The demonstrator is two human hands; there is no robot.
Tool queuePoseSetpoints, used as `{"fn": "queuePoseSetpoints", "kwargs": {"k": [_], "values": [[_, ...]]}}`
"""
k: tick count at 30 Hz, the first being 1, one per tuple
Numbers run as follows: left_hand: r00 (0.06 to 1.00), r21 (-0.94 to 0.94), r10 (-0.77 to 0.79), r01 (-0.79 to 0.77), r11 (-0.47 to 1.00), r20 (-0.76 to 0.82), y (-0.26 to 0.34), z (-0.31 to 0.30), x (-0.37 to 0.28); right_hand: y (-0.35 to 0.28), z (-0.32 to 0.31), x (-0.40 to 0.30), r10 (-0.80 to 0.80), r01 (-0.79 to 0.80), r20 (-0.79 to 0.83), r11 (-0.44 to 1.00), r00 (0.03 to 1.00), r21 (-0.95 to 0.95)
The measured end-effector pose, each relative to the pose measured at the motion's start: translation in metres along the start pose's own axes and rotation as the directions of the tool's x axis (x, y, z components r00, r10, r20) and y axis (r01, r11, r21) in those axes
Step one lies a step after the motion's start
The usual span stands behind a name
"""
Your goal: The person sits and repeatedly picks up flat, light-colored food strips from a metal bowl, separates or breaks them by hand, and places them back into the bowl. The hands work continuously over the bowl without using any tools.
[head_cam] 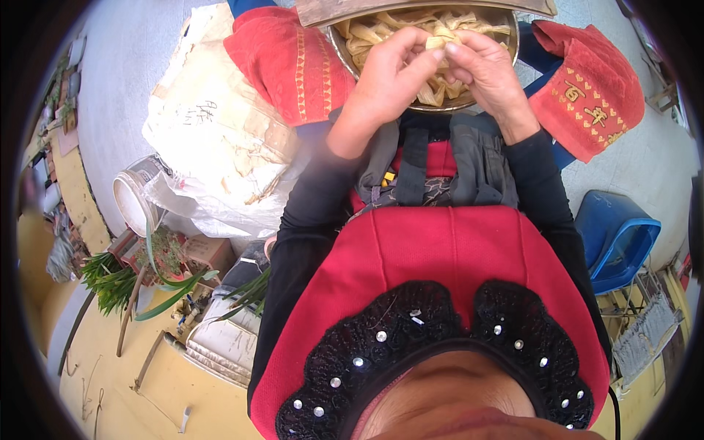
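Both hands meet over a round metal basin (514,49) at the top of the view. Between thumb and fingers, my left hand (390,77) pinches a knotted pale yellow strip (438,39). The other side of this strip is gripped by my right hand (487,69), with the two thumb tips nearly touching. Below the hands, the basin holds several more pale yellow strips (371,36), crumpled and twisted together; their material I cannot tell. A wooden board (423,10) lies across the basin's far edge and hides part of it.
Red towels drape over both knees: one left (291,66), one right with gold lettering (588,91). White sacking (220,121) bearing writing spreads at left, near a white bucket (132,195) and potted plants (113,280). A blue plastic bin (613,242) lies at right.
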State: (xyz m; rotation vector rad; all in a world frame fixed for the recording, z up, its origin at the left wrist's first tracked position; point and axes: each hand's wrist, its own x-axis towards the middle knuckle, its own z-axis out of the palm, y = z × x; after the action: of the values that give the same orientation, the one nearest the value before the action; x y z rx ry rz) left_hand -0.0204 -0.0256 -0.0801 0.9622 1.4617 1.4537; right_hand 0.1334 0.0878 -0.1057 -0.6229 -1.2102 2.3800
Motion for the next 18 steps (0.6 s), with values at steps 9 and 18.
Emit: {"fn": "queuePoseSetpoints", "kwargs": {"k": [9, 18], "values": [[0.997, -0.018, -0.077, 0.077, 0.997, -0.005, 0.000, -0.003, 0.001, -0.016, 0.002, -0.017, 0.070, -0.071, -0.010, 0.980, 0.997, -0.184], [0.988, -0.062, -0.095, 0.103, 0.993, 0.122, -0.014, -0.001, -0.001, -0.011, -0.002, -0.028, -0.121, 0.014, -0.104, 0.717, 0.987, -0.697]]}}
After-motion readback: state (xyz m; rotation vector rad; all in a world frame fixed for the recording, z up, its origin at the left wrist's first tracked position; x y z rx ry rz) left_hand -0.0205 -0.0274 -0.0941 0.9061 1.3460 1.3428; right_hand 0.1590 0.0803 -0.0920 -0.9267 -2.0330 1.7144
